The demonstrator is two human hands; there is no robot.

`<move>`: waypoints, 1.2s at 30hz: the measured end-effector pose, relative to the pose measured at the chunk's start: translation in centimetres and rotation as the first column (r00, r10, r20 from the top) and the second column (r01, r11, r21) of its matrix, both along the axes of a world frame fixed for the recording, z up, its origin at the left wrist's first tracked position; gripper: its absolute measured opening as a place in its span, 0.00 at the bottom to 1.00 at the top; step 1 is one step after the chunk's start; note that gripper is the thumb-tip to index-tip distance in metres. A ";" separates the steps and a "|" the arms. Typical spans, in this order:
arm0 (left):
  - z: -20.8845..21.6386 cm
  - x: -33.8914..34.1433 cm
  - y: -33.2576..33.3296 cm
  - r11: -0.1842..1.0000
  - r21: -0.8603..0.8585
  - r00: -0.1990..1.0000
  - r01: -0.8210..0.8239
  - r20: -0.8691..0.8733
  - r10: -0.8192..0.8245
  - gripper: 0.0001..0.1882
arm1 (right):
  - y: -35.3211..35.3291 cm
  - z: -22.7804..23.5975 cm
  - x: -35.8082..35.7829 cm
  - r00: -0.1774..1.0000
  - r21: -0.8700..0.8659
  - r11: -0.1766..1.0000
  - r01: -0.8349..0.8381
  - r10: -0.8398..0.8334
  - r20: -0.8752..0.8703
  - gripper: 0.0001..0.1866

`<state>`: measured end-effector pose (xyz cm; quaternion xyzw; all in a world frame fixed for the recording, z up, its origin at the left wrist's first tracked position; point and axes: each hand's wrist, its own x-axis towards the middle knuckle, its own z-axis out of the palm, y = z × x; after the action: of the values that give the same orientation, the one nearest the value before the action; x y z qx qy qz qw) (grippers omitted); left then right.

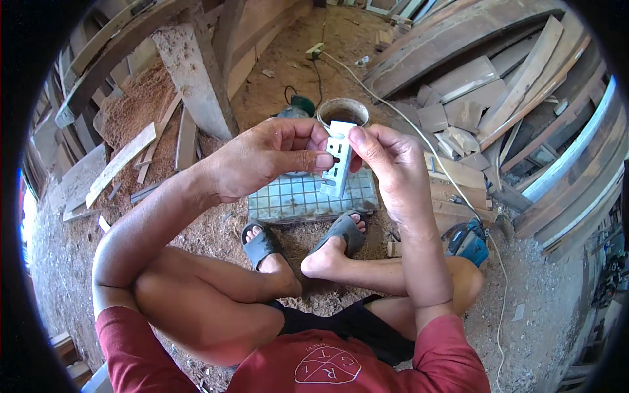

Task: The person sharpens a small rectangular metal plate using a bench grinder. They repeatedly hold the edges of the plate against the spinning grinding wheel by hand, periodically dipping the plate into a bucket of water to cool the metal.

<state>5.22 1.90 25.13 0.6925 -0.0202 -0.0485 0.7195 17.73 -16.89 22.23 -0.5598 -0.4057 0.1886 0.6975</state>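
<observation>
A narrow, pale metal plate (336,171) with slots and small round holes is held up in front of me, tilted slightly. My left hand (278,154) pinches its left edge between thumb and fingers. From the other side my right hand (388,160) grips the upper right edge, its thumb near the top corner. Both sets of fingers are closed on the plate, and some fingertips are hidden behind it. Below the plate lies a low slab with a square grid surface (278,200), close to my sandalled feet.
Behind the slab stand a round bucket (343,103) and a green tool (301,103), partly hidden. A blue power tool (470,245) rests by my right knee. A pale cord (419,133) crosses the floor. Sawdust (141,98) and planks (124,164) lie left; stacked boards (465,111) rise right.
</observation>
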 end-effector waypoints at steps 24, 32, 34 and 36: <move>-1.3 0.1 0.9 0.966 -0.260 0.997 0.001 0.069 0.017 0.10 | -2.1 0.1 -2.0 0.981 -0.110 0.994 -0.015 0.036 0.192 0.10; -1.5 0.0 1.4 0.958 -0.286 0.997 0.020 0.078 0.002 0.11 | -2.2 -0.1 -2.6 0.973 -0.070 0.997 -0.010 0.026 0.229 0.09; -1.3 -0.2 1.3 0.955 -0.294 0.997 0.035 0.073 -0.014 0.10 | -2.1 -0.2 -2.6 0.962 -0.033 0.999 0.005 0.005 0.273 0.09; -1.4 -0.1 1.3 0.957 -0.288 0.997 0.033 0.078 -0.010 0.10 | -2.3 -0.2 -2.8 0.968 -0.047 0.999 0.021 -0.009 0.252 0.09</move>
<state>5.11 3.16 23.70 0.5812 -0.0619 -0.0266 0.8110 14.92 -19.15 22.04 -0.5993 -0.4818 0.1207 0.6278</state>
